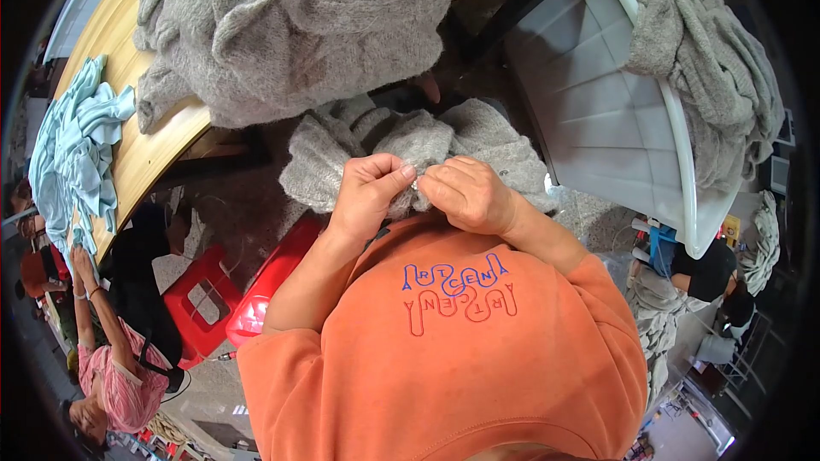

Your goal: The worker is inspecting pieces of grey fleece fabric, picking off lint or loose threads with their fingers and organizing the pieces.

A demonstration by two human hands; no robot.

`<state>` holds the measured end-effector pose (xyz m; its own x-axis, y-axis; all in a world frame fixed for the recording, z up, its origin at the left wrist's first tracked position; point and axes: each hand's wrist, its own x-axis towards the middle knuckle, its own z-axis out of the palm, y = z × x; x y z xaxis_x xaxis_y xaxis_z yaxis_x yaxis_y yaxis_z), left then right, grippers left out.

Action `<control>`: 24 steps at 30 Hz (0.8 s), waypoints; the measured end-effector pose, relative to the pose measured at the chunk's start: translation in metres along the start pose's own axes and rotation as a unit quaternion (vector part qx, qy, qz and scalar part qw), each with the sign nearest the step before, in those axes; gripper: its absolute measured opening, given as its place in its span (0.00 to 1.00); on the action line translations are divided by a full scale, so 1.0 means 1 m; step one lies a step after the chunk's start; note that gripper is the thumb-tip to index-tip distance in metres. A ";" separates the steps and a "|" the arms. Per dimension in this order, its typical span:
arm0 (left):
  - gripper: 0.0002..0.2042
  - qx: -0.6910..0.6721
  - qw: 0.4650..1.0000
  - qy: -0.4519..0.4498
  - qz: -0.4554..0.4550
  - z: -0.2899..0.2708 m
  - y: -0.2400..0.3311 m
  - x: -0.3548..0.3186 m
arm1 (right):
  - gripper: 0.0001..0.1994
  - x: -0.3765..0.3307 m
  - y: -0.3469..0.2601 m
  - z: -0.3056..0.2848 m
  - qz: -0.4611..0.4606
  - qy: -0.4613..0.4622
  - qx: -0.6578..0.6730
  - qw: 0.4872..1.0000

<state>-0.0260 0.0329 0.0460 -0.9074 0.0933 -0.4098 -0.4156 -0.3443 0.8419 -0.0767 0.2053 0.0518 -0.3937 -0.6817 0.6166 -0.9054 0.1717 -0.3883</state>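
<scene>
A grey, fuzzy knitted garment (pixel 504 141) lies bunched in front of my body, just beyond my orange top. At its near edge, the thumb and fingers of my left hand (pixel 366 192) are pinched together. My right hand (pixel 471 192) is closed too, its fingertips almost meeting those of the left. A tiny whitish bit shows between the two sets of fingertips, too small to name. Both hands appear to grip the knit there, though the fingers partly hide the spot.
Ahead, a large heap of grey knitwear (pixel 299 26) overhangs a wooden table (pixel 166 132). Light blue cloth (pixel 81 145) lies at its left, touched by another person's hands (pixel 83 269). Red plastic stools (pixel 201 299) stand left. On the right, grey knits drape over a large grey bin (pixel 589 102).
</scene>
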 end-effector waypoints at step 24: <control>0.04 0.220 0.959 0.113 0.141 0.001 -0.023 -0.010 | 0.02 -0.015 0.016 0.022 0.384 -0.112 0.353 0.846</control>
<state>-0.0074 0.0408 0.0308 -0.9713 -0.1683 -0.1682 -0.1874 0.1050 0.9767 -0.0821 0.2022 0.0213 -0.7106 -0.6938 -0.1170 -0.0453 0.2110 -0.9764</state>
